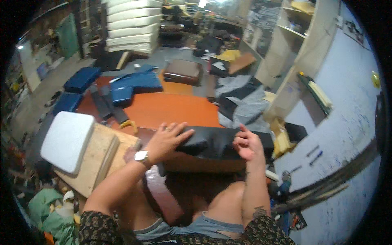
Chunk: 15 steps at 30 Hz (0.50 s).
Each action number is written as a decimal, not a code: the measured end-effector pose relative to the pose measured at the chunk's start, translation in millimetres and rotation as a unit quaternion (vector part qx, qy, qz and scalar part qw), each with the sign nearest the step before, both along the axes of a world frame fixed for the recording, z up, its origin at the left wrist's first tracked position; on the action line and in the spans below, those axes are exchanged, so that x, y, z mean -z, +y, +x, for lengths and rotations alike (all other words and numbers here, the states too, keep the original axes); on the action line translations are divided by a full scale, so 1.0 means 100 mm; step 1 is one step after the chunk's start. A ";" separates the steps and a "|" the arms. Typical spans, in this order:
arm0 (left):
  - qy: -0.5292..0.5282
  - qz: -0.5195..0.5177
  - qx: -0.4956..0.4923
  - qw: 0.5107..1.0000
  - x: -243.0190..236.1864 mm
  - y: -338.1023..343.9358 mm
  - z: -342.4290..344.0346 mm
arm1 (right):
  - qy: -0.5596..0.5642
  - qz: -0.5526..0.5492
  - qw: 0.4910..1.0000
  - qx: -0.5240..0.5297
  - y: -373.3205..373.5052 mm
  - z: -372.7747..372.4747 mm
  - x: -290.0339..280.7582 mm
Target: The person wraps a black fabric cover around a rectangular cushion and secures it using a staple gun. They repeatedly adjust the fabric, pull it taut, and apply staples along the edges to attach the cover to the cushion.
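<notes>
Across my lap lies a long padded piece [212,143] with a shiny black cover and a brown lower side. My left hand [169,141], a watch at its wrist, lies flat on the cover's left part with fingers spread. Over the right part is my right hand [248,145], palm turned toward me. Its fingers curl in and one fingertip points up; anything pinched in them is too small to make out. A strip of pinkish, glossy material [163,194] hangs between my legs.
An orange sheet [171,108] lies ahead, with blue cushions [83,79] and a brown cushion [183,71] beyond. At left, a white pad [67,141] rests on wooden boards [98,151]. Grey and black fabric [243,98] lies by the shelf [286,57] and wall at right.
</notes>
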<state>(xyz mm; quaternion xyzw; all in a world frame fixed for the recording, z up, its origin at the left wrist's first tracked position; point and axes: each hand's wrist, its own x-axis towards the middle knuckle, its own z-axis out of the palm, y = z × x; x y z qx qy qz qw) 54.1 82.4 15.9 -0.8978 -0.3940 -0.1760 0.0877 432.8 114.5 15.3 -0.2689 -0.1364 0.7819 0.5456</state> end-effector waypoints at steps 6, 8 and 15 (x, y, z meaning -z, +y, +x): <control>-0.002 0.035 0.013 0.999 0.16 0.08 0.01 | -0.004 -0.013 0.999 0.045 0.05 0.06 0.10; -0.017 0.005 0.015 1.000 0.07 0.02 0.07 | -0.157 0.005 0.985 0.067 0.02 0.02 0.07; -0.014 0.017 -0.012 1.000 0.14 -0.03 0.06 | -0.160 -0.008 0.986 0.053 0.05 -0.05 -0.01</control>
